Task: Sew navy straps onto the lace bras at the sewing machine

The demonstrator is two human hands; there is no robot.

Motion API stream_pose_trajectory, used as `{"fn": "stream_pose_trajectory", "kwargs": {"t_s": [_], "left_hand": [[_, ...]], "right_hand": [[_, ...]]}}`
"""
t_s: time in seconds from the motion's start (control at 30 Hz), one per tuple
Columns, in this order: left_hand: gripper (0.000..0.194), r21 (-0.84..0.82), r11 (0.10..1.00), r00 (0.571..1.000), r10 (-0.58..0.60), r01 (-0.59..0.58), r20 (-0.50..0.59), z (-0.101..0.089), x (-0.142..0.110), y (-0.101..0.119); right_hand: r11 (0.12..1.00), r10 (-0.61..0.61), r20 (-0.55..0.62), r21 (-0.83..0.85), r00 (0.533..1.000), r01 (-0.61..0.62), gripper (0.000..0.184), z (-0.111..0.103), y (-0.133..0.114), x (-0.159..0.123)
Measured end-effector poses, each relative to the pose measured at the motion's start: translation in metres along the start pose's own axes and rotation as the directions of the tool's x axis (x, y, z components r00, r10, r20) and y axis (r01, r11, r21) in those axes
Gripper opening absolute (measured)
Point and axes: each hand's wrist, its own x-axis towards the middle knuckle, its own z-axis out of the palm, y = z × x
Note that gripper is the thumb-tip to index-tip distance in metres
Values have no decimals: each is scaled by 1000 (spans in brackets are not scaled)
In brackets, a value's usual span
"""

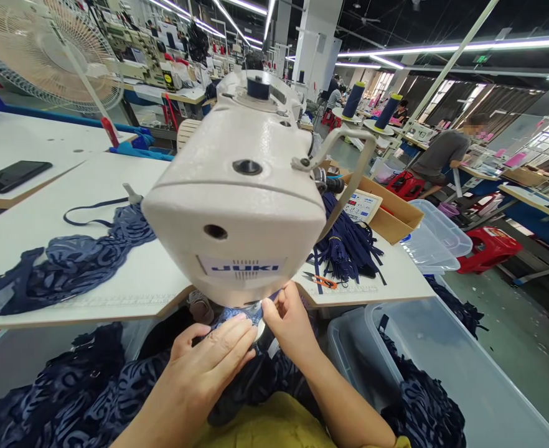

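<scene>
A white JUKI sewing machine (pixel 241 205) fills the middle of the view; its head hides the needle area. Just below the head, a blue patterned garment piece (pixel 230 315), apparently part of a bra, lies between my hands. My left hand (pixel 211 358) rests over it with fingers stretched out and the thumb apart. My right hand (pixel 293 320) pinches the piece's dark blue edge between thumb and fingers, close under the machine. A small white part (pixel 259 330) shows between the hands. On the table to the left lies a navy patterned bra (pixel 78 252) with a thin strap.
Right of the machine lie a bundle of navy straps (pixel 344 239), orange thread snips (pixel 323 280) and a cardboard box (pixel 386 211). Plastic bins hold navy garments (pixel 424 398) at right and more garments (pixel 69 386) at left. A phone (pixel 13 177) and fan (pixel 55 53) are left.
</scene>
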Motion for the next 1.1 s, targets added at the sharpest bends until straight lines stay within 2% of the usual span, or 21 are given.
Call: {"fn": "stream_pose_trajectory", "kwargs": {"t_s": [0.1,0.23,0.33,0.4,0.57,0.7,0.77,0.93,1.1], "left_hand": [[49,14,999,999,49,-49,-15,-2,3,0],[35,51,995,995,79,-82,62,-20,21,8],[28,100,992,995,67,-75,80,-26,29,17],[28,113,992,995,49,-59,87,-25,29,22],[24,94,993,995,-71,78,-74,-17,31,30],[23,154,988,1000,-9,11,-13,-20,38,30],[24,162,986,1000,-24,23,0,-19,38,30],[26,143,984,992,-90,102,-92,-7,28,32],[27,158,982,989,-84,103,-121,-3,27,33]], "right_hand": [[999,-6,21,-38,1000,6,11,-4,0,5],[993,-35,27,-113,999,38,13,-9,-6,18],[982,-75,62,-166,995,84,7,-11,-13,29],[974,-89,91,-202,992,106,7,-11,-17,35],[958,-112,151,-247,982,148,14,-9,-19,43],[952,-176,196,-215,965,218,27,-6,-20,46],[946,-208,188,-213,960,247,31,-4,-21,47],[942,-205,146,-237,968,236,30,-1,-20,49],[931,-214,95,-281,972,232,31,2,-15,50]]}}
